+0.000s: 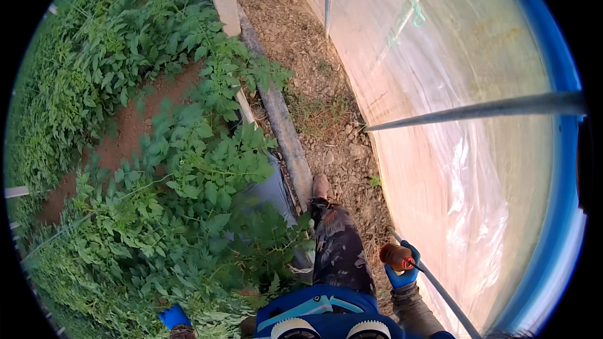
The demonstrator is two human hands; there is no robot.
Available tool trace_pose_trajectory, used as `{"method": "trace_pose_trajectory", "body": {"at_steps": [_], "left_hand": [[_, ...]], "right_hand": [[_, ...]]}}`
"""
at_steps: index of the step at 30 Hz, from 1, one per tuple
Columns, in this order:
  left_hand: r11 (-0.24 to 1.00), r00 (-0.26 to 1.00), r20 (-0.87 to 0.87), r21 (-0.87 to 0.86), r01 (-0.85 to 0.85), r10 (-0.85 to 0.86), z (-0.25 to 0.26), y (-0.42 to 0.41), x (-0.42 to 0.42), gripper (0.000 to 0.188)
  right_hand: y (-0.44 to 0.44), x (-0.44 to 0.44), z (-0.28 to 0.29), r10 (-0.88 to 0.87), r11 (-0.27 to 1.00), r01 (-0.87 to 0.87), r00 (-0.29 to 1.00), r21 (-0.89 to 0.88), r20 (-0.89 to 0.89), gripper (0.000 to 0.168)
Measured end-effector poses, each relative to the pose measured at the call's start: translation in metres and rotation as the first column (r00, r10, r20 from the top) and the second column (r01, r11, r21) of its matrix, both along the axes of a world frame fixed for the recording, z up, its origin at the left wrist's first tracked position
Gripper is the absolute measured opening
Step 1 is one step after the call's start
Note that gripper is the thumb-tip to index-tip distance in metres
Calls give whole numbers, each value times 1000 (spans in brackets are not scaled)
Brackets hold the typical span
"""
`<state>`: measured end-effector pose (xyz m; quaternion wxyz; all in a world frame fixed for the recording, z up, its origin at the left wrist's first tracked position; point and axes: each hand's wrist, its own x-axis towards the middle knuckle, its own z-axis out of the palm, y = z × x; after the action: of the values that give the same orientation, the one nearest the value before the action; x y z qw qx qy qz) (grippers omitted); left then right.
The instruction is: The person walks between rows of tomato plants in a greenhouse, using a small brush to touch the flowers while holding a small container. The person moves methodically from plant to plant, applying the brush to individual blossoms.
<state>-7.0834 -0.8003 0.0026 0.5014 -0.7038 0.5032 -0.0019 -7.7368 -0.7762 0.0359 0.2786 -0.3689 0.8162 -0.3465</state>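
My right hand [400,278], in a blue glove, is closed around a small brown bottle [394,256] at the lower right. The bottle lies tilted, with a red ring at its neck and a thin dark piece by its mouth. Right beside this hand a slanting metal pole [446,294] runs past; whether the fingers touch it I cannot tell. Far off at the lower left, my left hand [174,316], also blue-gloved, is among leafy green plants [193,226] that look like tomato plants. Its fingers are too small to make out clearly.
A plastic-film greenhouse wall [424,165] rises on the right, with a metal pipe [471,112] against it. My bare foot [321,186] is on the stony soil path [330,150], next to a concrete kerb [282,120]. A concrete post [224,0] stands ahead. A cord [127,194] crosses the plants.
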Motion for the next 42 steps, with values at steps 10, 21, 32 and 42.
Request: {"method": "trace_pose_trajectory", "body": {"at_steps": [10, 21, 32, 42], "left_hand": [[814, 828, -55, 230, -533, 557, 33, -27, -118, 14], [652, 634, -211, 435, -621, 744, 48, -73, -321, 51], [155, -313, -949, 315, -936, 41, 64, -411, -304, 26], [472, -103, -993, 121, -873, 64, 8, -542, -124, 28]], "right_hand": [[-357, -26, 16, 509, 855, -474, 844, -211, 167, 84], [-582, 85, -1, 487, 853, -508, 692, -121, 533, 79], [-727, 135, 80, 801, 591, -768, 525, -247, 287, 80], [-892, 219, 76, 876, 448, -771, 480, -452, 49, 82]]}}
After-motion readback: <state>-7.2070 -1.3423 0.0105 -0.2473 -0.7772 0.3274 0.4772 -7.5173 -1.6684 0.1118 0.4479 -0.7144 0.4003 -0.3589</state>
